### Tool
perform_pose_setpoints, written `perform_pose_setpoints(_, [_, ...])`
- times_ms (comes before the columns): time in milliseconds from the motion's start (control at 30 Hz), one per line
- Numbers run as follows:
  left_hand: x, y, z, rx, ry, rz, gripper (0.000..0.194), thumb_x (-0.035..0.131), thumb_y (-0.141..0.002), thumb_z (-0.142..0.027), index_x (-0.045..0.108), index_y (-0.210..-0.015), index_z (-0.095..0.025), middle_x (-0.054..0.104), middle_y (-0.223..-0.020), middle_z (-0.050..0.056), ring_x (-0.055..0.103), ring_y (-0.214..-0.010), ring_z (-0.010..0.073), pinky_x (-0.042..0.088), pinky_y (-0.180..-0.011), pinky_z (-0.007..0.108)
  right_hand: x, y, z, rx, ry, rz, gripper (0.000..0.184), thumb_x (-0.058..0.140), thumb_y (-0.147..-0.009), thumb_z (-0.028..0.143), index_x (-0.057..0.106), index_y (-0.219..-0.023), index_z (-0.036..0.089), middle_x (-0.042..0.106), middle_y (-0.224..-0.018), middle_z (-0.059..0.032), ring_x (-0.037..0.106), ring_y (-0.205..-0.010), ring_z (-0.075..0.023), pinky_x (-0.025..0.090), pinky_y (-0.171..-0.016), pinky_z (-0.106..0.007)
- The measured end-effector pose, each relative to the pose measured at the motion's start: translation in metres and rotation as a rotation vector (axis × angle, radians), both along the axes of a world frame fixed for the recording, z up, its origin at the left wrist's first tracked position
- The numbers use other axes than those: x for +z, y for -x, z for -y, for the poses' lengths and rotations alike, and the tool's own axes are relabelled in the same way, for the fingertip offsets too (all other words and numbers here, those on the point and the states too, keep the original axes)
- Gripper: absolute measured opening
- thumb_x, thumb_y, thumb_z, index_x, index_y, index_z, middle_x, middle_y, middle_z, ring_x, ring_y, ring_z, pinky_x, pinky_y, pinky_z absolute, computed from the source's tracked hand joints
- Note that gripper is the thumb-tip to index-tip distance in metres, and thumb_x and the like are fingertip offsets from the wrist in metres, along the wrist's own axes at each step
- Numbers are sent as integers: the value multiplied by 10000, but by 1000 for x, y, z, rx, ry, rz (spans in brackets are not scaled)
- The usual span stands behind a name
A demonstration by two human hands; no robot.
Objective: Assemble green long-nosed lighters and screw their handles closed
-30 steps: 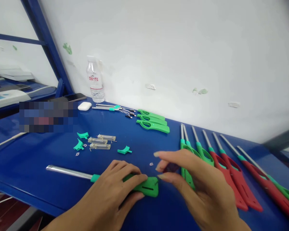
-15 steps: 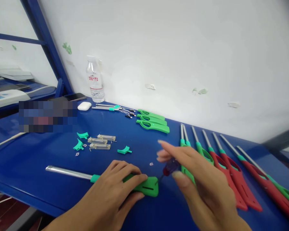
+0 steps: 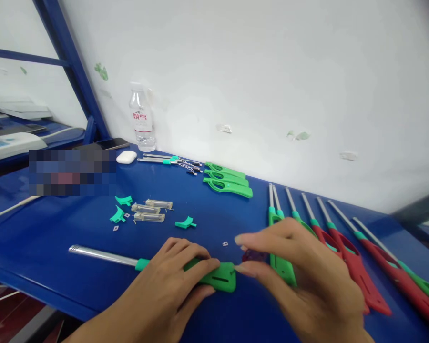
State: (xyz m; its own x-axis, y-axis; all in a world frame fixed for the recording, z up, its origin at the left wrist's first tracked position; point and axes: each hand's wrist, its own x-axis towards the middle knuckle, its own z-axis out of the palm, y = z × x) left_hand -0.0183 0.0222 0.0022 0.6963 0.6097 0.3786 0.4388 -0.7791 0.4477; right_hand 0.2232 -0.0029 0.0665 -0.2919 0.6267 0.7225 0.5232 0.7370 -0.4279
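My left hand (image 3: 171, 281) lies over the green handle of a long-nosed lighter (image 3: 219, 277), pressing it against the blue table (image 3: 50, 238); its metal tube (image 3: 102, 255) points left. My right hand (image 3: 300, 271) pinches a small dark red-purple screwdriver (image 3: 253, 256) between thumb and fingers. Its tip is at the right end of the green handle. A tiny white part (image 3: 225, 244) lies just behind the handle.
Right of my hands, a row of green and red lighters (image 3: 346, 257) lies fanned out. Behind are green handle shells (image 3: 229, 181), clear tanks (image 3: 148, 211), green trigger pieces (image 3: 118, 209), a water bottle (image 3: 142, 119), an earbud case (image 3: 126, 156) and a phone (image 3: 110, 143).
My right hand lifted the screwdriver up and away half a second ago, then brought it back down to the handle's right end. My left hand has stayed put.
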Motion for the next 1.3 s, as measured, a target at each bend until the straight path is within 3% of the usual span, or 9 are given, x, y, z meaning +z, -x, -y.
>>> perform_pose_setpoints(100, [-1,0,0,8,-18,14,390,619,-1061,-98,562,-1391,-298,692,-1239,10,638,-1090,242,474,-966,402,-1,1,1,-31,-77,78,272,737,-1028,194,726,-1297,237,775,-1086,-9,745,-926,-92,597,-847,-113])
perform_pose_setpoints(200, [-1,-1,-1,2,-20,13,367,623,-1059,-99,566,-1363,-295,691,-1243,10,636,-1098,241,474,-969,397,-3,2,0,3,42,51,396,566,-1083,108,640,-1448,244,779,-1274,-30,759,-1120,-111,597,-966,-157])
perform_pose_setpoints(400, [2,-2,-2,11,-8,6,373,646,-1043,-92,585,-1342,-307,698,-1218,-6,642,-1069,231,484,-943,385,-5,-1,-2,-42,-47,-28,266,747,-999,148,735,-1225,288,731,-1016,20,733,-902,-97,604,-800,-145])
perform_pose_setpoints(533, [1,-3,0,23,-19,32,385,655,-1031,-86,582,-1340,-303,697,-1221,0,637,-1077,242,474,-952,398,0,1,0,-12,59,54,426,511,-1091,95,638,-1459,268,746,-1246,-35,743,-1116,-113,609,-916,-175])
perform_pose_setpoints(733, [-2,-4,0,27,14,32,384,637,-1040,-82,574,-1343,-310,684,-1224,-1,617,-1070,238,462,-953,398,-4,-1,1,-67,-67,86,263,757,-987,148,719,-1207,288,697,-929,37,671,-791,-90,588,-746,-153])
perform_pose_setpoints(900, [-1,-4,0,19,-18,41,380,645,-1039,-98,574,-1352,-302,696,-1218,13,635,-1072,249,476,-948,405,-4,-2,0,-5,77,119,519,469,-1098,88,535,-1565,305,731,-1334,-27,736,-1140,-108,607,-920,-168])
perform_pose_setpoints(1033, [-1,-3,0,23,-7,14,373,631,-1045,-97,580,-1347,-311,694,-1223,11,636,-1065,243,486,-946,403,-6,-3,-3,-17,1,14,388,608,-1050,81,645,-1368,302,759,-1049,29,739,-911,-93,609,-847,-162])
perform_pose_setpoints(1133, [-1,-2,0,20,-18,17,379,607,-1063,-106,566,-1383,-305,690,-1233,19,635,-1081,243,487,-958,408,-6,-7,-2,-34,-70,116,274,720,-1021,170,704,-1260,304,712,-943,25,703,-787,-106,605,-722,-171])
perform_pose_setpoints(1300, [-1,-1,-1,-2,-24,21,336,595,-1069,-105,581,-1356,-280,694,-1234,22,642,-1087,238,495,-954,403,-1,-5,1,-8,77,149,580,450,-1085,85,485,-1622,300,752,-1329,-44,756,-1138,-141,634,-901,-212])
